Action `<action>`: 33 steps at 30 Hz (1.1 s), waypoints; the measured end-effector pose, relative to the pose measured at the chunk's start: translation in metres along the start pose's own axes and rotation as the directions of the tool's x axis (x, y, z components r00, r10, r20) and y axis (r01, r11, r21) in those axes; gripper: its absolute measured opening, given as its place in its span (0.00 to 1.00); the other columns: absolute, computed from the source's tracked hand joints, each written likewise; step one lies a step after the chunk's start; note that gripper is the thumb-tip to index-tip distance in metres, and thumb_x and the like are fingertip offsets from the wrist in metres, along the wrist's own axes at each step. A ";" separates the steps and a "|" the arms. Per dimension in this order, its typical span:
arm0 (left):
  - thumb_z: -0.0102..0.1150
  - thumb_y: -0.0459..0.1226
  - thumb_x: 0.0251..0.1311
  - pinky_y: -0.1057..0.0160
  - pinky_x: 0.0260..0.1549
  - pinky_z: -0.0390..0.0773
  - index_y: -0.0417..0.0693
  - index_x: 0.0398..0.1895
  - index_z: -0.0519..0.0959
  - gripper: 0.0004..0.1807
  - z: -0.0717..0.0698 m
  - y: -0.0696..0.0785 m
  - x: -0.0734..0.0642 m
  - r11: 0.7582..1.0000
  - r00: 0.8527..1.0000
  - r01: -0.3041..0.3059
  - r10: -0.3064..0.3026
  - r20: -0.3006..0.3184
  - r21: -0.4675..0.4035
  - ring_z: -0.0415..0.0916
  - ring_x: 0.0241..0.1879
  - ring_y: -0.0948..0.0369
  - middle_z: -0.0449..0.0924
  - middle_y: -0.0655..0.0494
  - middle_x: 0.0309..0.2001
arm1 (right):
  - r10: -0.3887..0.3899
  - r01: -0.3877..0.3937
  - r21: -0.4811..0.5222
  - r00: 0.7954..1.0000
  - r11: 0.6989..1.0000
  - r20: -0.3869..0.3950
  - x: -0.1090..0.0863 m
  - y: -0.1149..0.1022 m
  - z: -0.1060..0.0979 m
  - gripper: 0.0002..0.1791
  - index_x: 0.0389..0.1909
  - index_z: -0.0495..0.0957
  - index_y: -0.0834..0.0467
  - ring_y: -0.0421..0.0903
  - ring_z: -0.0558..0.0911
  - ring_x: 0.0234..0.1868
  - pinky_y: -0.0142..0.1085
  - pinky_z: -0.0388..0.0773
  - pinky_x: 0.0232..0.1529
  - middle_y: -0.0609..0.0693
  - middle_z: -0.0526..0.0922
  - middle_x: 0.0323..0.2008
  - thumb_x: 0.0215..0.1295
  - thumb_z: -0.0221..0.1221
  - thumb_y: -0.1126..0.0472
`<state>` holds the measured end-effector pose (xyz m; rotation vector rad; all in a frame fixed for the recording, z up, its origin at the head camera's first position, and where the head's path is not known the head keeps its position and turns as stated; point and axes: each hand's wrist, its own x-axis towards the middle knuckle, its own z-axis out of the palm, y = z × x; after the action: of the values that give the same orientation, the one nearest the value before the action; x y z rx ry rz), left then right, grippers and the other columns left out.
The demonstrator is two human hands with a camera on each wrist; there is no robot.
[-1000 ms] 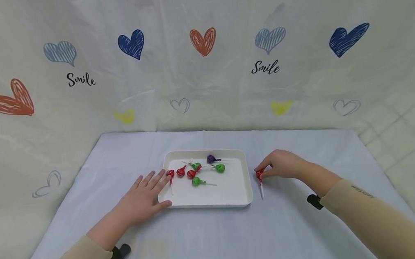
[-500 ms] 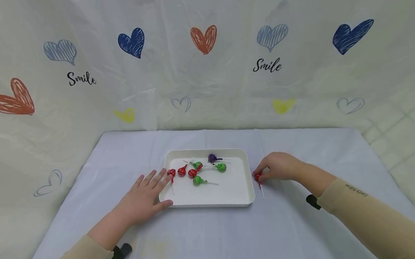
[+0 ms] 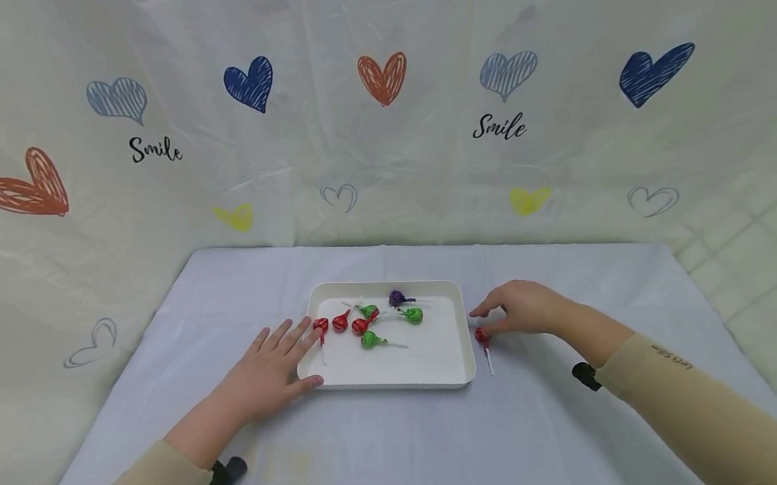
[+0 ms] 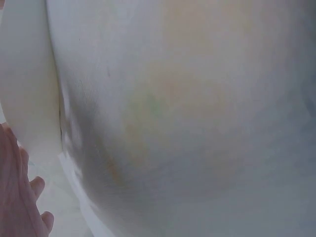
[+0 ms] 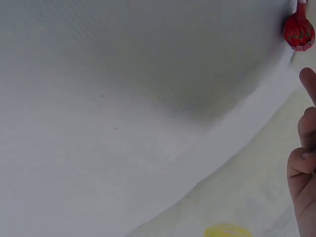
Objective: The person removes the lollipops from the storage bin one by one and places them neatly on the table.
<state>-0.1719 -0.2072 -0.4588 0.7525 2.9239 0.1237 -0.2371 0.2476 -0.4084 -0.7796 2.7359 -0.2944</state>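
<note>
A red-wrapped lollipop point(image 3: 482, 334) lies on the white cloth just right of the white tray point(image 3: 434, 363), its stick toward the near side. My right hand point(image 3: 529, 309) is over it, index finger and thumb spread apart; in the right wrist view the lollipop's round head point(image 5: 299, 33) shows free of the visible fingers. My left hand point(image 3: 268, 376) rests with straight, spread fingers over the tray's left edge. Its fingertips overlap a red lollipop point(image 3: 321, 325) inside. Also in the tray lie other red lollipops point(image 3: 340, 322), several green ones point(image 3: 371, 339) and a purple one point(image 3: 396, 298).
White cloth point(image 3: 406, 449) covers the table, with a faint yellowish stain near the front. Behind it hangs a pale sheet point(image 3: 380, 151) printed with hearts and "Smile". A dark wrist camera point(image 3: 228, 474) sits under the left sleeve, another point(image 3: 586, 376) under the right.
My right thumb and index finger have parted from the red lollipop they pinched earlier. That lollipop has shifted slightly left, toward the tray. My left hand has stayed in place.
</note>
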 end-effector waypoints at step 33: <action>0.40 0.72 0.62 0.38 0.72 0.41 0.60 0.80 0.49 0.49 0.003 -0.001 -0.001 1.000 1.000 -0.002 0.002 -0.020 0.016 0.39 0.78 0.46 0.41 0.57 0.80 | -0.046 0.045 0.025 0.998 0.999 0.041 0.059 -0.054 -0.030 0.18 0.52 0.86 0.42 0.42 0.82 0.45 0.40 0.78 0.47 0.36 0.85 0.42 0.60 0.69 0.48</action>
<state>-0.1711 -0.2088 -0.4614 0.7610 2.9469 0.1089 -0.2690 0.1745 -0.3780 -0.8335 2.6735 -0.3158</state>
